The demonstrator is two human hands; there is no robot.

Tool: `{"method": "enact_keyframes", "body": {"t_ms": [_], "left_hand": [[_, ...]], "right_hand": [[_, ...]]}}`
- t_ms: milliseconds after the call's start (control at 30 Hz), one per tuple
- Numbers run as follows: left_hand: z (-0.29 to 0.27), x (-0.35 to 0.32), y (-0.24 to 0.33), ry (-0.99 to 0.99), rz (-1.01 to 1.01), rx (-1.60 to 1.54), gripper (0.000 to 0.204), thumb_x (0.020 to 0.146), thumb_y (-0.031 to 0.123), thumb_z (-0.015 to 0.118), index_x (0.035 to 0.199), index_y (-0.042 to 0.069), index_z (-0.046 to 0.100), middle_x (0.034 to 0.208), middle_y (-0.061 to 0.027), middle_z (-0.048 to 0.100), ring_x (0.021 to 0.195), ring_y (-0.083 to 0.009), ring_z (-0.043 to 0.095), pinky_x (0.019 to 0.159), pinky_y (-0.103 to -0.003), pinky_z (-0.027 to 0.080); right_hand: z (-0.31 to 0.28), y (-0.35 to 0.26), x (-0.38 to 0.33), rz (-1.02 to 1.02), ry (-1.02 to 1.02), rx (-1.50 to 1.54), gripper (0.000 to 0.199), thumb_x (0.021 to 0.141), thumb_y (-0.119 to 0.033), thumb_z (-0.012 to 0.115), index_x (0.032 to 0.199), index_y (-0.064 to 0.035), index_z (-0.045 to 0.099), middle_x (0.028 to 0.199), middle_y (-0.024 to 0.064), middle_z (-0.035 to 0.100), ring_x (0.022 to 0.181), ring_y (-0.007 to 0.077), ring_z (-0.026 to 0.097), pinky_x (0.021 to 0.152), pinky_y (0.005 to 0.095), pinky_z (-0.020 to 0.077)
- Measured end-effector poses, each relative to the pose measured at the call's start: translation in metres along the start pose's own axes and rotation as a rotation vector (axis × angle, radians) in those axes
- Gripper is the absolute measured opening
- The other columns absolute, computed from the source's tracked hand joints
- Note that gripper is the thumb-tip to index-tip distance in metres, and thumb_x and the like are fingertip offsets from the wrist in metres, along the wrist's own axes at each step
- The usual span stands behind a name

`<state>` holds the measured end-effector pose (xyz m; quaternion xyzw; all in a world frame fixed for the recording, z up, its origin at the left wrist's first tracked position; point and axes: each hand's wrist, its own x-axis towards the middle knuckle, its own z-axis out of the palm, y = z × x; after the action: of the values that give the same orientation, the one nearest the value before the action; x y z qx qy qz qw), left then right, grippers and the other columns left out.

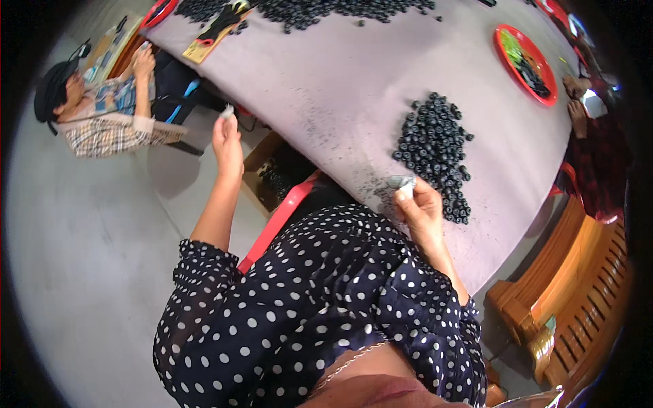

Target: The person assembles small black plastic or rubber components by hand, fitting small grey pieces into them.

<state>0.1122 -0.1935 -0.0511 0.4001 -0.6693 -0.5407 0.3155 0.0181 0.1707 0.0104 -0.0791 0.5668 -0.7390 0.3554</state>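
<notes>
My left hand (229,146) is raised beyond the table's left edge, over the floor and near an open cardboard box. Its fingers are drawn together, with something whitish-grey at their tips, perhaps a wrapping. My right hand (423,214) is over the near part of the table, thumb and fingers closed in a pinch. At its fingertips is a grey-white wrapping or small piece (401,182); which one I cannot tell. Just beyond that hand lies a pile of small black round parts (432,139), some with ring-like faces. Dark specks are scattered along the table edge.
A grey-covered table (340,88) bears a bigger heap of black parts (306,10), dark-handled tool (221,24) and red plate (500,44). The cardboard box (255,163) holds black parts. A red chair (279,221), wooden bench (571,279) and two seated people (102,122) are around.
</notes>
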Motion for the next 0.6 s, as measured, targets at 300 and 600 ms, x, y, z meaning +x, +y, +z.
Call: {"method": "enact_keyframes", "body": {"t_ms": [300, 600], "left_hand": [[0.201, -0.062, 0.111, -0.972, 0.596, -0.034, 0.018, 0.086, 0.006, 0.053, 0.1, -0.001, 0.06, 0.101, -0.0091, 0.061, 0.087, -0.0135, 0.059, 0.078, -0.026, 0.048], [0.321, -0.08, 0.12, -0.997, 1.157, 0.338, 0.017, 0.076, 0.016, 0.06, 0.089, 0.006, 0.063, 0.089, -0.0092, 0.06, 0.089, -0.0272, 0.056, 0.08, -0.038, 0.045]], "right_hand": [[-0.005, -0.026, -0.005, -0.035, -0.097, -0.173, 0.021, 0.088, -0.009, 0.052, 0.106, 0.0027, 0.055, 0.091, 0.001, 0.058, 0.082, 0.0052, 0.05, 0.073, 0.0201, 0.0421], [-0.034, -0.045, -0.027, -0.144, 0.23, -0.229, 0.019, 0.086, -0.005, 0.055, 0.104, -0.001, 0.06, 0.091, -0.0003, 0.058, 0.071, 0.0025, 0.05, 0.058, 0.0168, 0.0398]]}}
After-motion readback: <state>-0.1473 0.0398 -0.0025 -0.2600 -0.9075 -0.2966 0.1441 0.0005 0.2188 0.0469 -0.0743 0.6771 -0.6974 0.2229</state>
